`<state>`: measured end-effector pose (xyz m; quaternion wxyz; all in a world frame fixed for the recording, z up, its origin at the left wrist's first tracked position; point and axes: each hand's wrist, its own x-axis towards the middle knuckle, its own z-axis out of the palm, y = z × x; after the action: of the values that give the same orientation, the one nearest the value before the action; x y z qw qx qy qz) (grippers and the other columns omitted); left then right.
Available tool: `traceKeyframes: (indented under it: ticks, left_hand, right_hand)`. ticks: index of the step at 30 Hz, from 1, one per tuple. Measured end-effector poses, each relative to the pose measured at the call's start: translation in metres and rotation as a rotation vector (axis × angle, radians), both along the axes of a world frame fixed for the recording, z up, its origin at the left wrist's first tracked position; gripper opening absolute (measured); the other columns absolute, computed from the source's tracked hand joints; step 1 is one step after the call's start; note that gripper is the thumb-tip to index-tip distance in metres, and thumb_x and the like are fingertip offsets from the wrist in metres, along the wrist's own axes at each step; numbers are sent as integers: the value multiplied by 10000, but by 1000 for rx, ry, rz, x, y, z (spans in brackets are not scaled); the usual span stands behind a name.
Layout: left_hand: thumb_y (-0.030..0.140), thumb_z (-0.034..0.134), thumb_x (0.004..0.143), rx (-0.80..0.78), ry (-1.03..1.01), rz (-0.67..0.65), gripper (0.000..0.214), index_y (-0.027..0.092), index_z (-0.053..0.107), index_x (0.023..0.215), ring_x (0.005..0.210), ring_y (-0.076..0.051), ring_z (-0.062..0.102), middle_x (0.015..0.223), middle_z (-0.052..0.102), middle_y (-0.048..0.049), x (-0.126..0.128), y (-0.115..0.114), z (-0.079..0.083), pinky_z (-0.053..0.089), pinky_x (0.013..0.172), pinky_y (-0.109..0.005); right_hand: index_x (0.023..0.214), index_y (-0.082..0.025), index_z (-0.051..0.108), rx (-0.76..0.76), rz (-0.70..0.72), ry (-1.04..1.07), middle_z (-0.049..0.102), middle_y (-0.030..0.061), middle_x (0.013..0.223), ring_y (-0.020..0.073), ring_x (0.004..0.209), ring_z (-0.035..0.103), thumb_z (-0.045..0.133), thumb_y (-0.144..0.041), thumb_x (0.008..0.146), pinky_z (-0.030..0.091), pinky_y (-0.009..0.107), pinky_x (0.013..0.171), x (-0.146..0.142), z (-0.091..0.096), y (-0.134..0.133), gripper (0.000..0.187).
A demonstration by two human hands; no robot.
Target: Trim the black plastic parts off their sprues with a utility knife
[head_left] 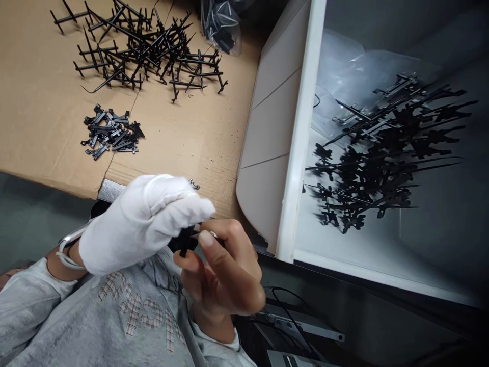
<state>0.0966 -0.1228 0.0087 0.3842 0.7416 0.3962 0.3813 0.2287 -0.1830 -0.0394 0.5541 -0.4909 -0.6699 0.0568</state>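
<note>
At lower centre, the bare right hand (225, 267) pinches a partly hidden black part (185, 240), apparently unfinished; the gloved left hand (148, 214) adjoins it, its grasp indeterminable. Loose stems (148, 45) and clips (110, 133) remain, upper left; the heap (359, 165) in the white bin (300, 137), right, appears completed.

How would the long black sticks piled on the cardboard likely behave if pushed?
The sticks would probably snag and drag one another, since they lie criss-crossed. Their slim shafts suggest each is light. The thin, tapered tips might bend or snap.
</note>
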Motion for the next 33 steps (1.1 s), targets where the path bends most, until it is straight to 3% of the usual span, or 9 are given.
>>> traceKeyframes:
  ticks: [5,13,18,23,26,30,33]
  left_hand:
    - [17,451,909,-1,3,6,307,192,465,657,560,-73,464,593,490,52,-2,-2,2,405,561,-178]
    - [48,447,951,43,27,-17,326,198,496,665,537,-88,463,586,498,43,-3,-4,-2,402,534,-218]
    - [47,456,963,43,55,9,339,205,509,669,531,-99,460,589,502,34,-4,-3,-1,389,527,-257]
    - [116,517,1025,147,61,56,373,217,538,667,525,-109,429,593,545,38,-6,-2,0,363,543,-290]
    - [199,503,1076,256,135,62,418,206,568,664,531,-108,415,568,524,39,-6,-2,-1,352,564,-279]
    - [217,504,1080,329,200,95,397,194,542,686,570,-102,447,590,537,39,-7,-4,-3,368,598,-262]
    - [177,528,1067,319,150,106,331,211,508,739,590,-100,441,627,535,56,-9,-5,-5,368,620,-269]
  right_hand:
    - [1200,-228,657,112,-25,24,536,-18,764,142,623,423,583,-361,1098,313,307,521,1,-7,6,184]
    - [1080,-228,664,12,93,7,506,-29,767,128,621,427,592,-334,1088,369,284,505,7,-1,4,128]
    - [1249,-279,647,-53,197,132,543,-26,766,141,617,433,610,-306,1076,340,293,511,10,-1,0,179]
    - [1168,-315,595,-244,366,629,446,-66,746,127,600,460,704,-385,1034,421,258,545,8,0,5,187]
    - [1059,-330,526,-405,481,806,420,-83,743,117,589,421,777,-439,976,406,223,533,6,2,13,286]
    - [1050,-332,440,-704,678,975,454,-97,743,106,556,405,759,-422,977,395,202,495,8,-1,20,340]
    - [1068,-329,450,-748,626,1044,475,-100,764,88,572,389,704,-277,987,371,176,512,11,-7,20,271]
